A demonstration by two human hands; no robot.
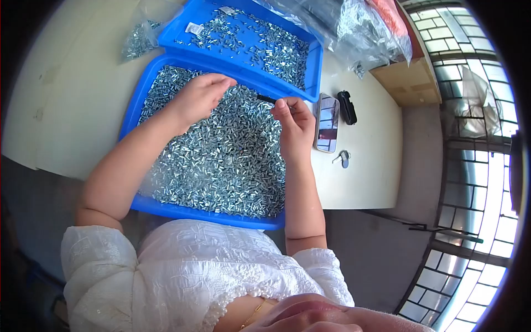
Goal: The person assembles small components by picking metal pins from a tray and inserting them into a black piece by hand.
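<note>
A large blue tray [207,214] in front of me is full of small silvery cylindrical metal pieces [221,166]. My left hand [202,98] hovers over its far part, fingertips pinched together; whatever they hold, if anything, is too small to make out. My right hand [294,115], above the tray's far right side, grips a thin black stick-like tool [266,99] between thumb and fingers. The tool points left, toward my left hand. A second blue tray [316,66] lies just behind, with more of the pieces scattered over its bottom and small white labels [193,28] among them.
Right of the trays, a phone [327,123], a black case [347,107] and keys [345,159] lie on the pale table [365,182]. A plastic bag of metal pieces [139,41] stands at back left. Plastic bags [354,33] and a cardboard box [409,80] occupy the back right.
</note>
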